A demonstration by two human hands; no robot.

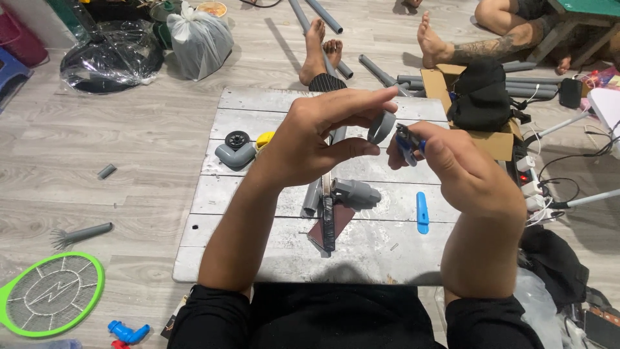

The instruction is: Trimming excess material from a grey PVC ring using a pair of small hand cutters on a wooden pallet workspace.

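Up above the tabletop [258, 258], the left hand [310, 139] pinches a grey pipe cap [381, 126] between thumb and forefinger; the right hand [462, 171] has its fingers closed on a small blue-handled tool [407, 143]. That light pinch could slip, dropping the cap among the grey fittings [354, 192] below.

Home floor used as an informal plumbing workspace: wood-look plank flooring [148, 139], a whitewashed board [387, 252] as bench, loose grey PVC pipes [394, 77] and fittings, a green electric fly swatter [48, 294], a power strip [531, 184] (people sit barefoot nearby).
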